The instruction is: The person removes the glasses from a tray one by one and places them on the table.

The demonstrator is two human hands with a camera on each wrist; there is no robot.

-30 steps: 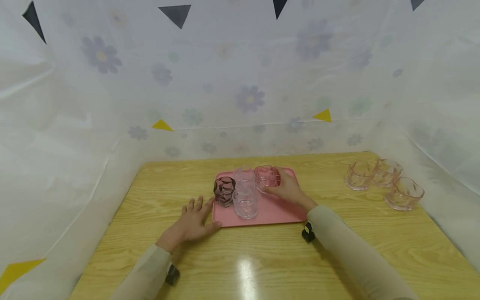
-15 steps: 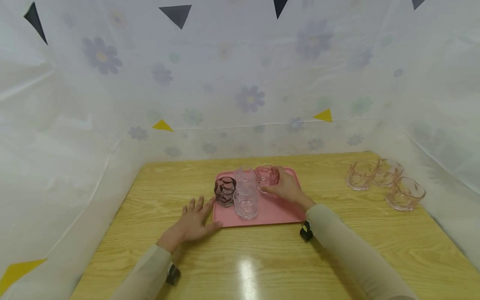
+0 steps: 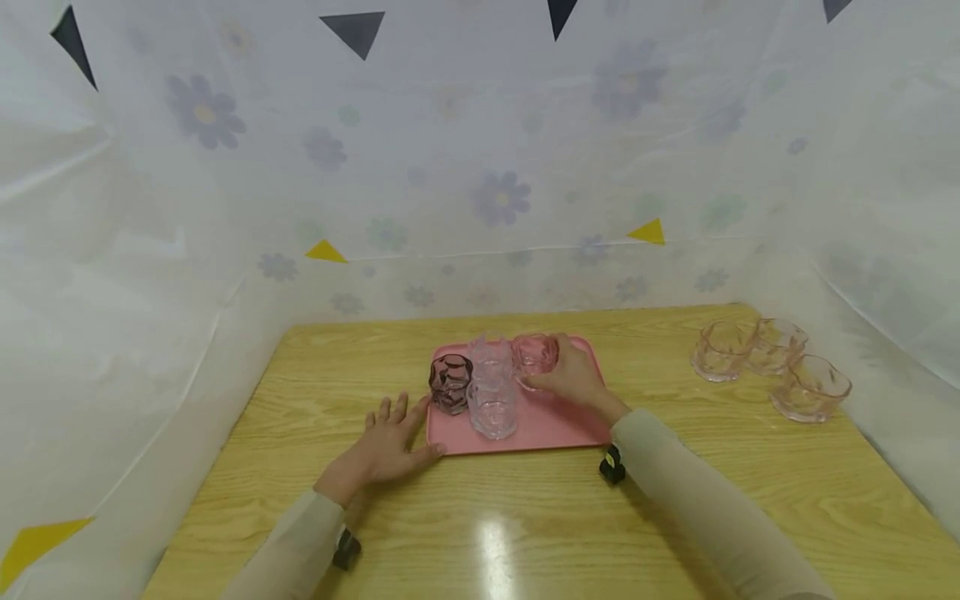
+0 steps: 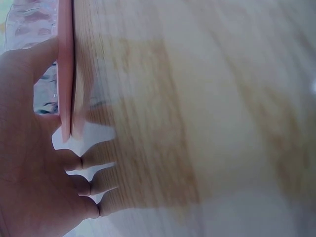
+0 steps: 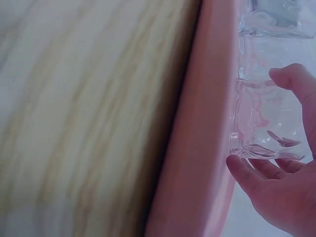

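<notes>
A pink tray [image 3: 562, 423] lies on the wooden table. Toward its back right stands a pink glass [image 3: 535, 354], which my right hand [image 3: 573, 379] holds, thumb on the near side and fingers round the right side. The right wrist view shows that clear pink glass [image 5: 261, 118] between thumb and fingers, just inside the tray's rim [image 5: 202, 123]. A dark purple glass [image 3: 451, 385] and two clear glasses [image 3: 492, 410] stand beside it on the tray. My left hand [image 3: 386, 442] rests spread at the tray's left front corner, its thumb touching the rim.
Three pale pink glasses [image 3: 810, 388] stand grouped at the right end of the table [image 3: 420, 533]. White sheeting [image 3: 450, 283] with a flower print walls in the back and both sides.
The pink glass has shifted very slightly, together with my right fingers. My left hand keeps its place at the tray's corner.
</notes>
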